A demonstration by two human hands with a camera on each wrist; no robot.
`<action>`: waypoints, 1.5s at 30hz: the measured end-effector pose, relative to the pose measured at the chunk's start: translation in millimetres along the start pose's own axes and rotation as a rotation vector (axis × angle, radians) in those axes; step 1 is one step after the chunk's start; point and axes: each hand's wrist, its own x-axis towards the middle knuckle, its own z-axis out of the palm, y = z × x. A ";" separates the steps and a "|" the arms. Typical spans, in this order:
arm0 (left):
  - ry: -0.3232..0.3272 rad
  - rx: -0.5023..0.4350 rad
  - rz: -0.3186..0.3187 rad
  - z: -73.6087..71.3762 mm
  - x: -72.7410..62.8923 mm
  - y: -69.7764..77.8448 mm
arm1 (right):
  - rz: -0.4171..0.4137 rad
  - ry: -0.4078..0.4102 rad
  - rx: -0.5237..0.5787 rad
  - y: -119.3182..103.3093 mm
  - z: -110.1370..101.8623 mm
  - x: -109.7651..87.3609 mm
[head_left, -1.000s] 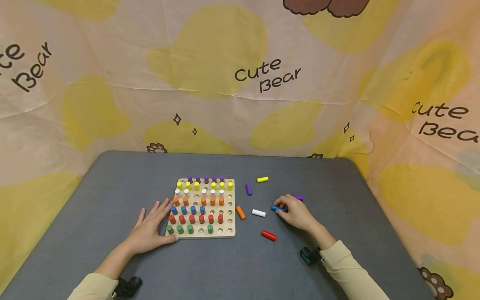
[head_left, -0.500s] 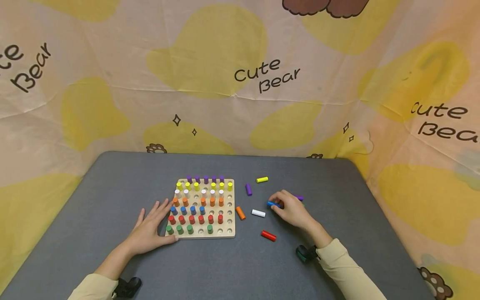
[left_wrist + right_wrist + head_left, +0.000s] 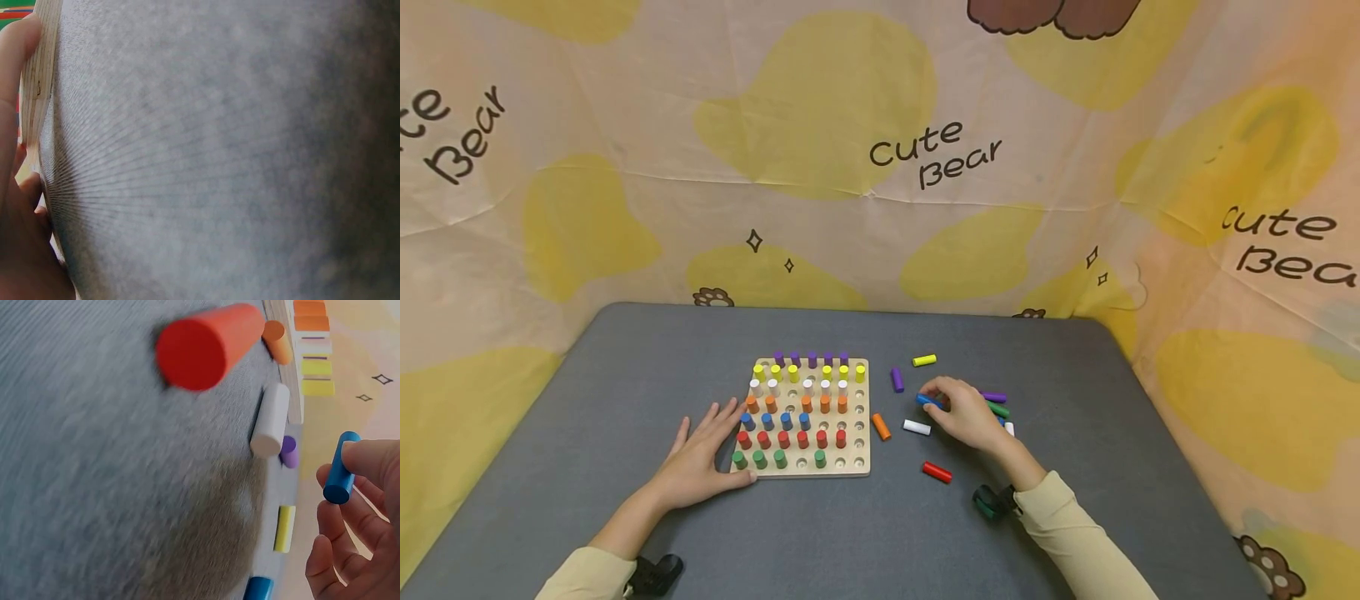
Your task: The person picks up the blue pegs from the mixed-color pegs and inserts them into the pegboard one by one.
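A wooden pegboard (image 3: 866, 433) lies on the grey table, with rows of coloured pegs upright in its holes. My left hand (image 3: 696, 471) rests along its left side, fingers spread, thumb at the near left corner. In the left wrist view the thumb (image 3: 24, 37) presses against the board's edge (image 3: 39, 87). To the right of the board, my right hand (image 3: 966, 417) pinches a blue peg (image 3: 927, 400) between thumb and fingers. The right wrist view shows this blue peg (image 3: 338, 481) held up, tilted, above the table.
Loose pegs lie between board and right hand: orange (image 3: 881, 427), white (image 3: 917, 427), purple (image 3: 897, 380), yellow (image 3: 924, 360) and red (image 3: 937, 472). Beyond the right hand lie purple (image 3: 993, 397) and green (image 3: 998, 410) pegs, others partly hidden. A printed cloth (image 3: 820, 108) hangs behind the table.
My right hand has moved left and slightly away from me with the blue peg, uncovering green, blue and white pegs behind it. The left hand and board have stayed put.
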 end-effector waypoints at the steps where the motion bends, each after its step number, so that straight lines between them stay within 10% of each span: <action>1: 0.000 0.001 -0.001 0.1 -0.1 -0.1 | -0.001 -0.001 -0.001 -1.3 0.7 1.0; 45: -0.011 0.007 -0.010 -1.1 -0.1 1.6 | -0.063 -0.105 0.170 -62.4 38.7 26.9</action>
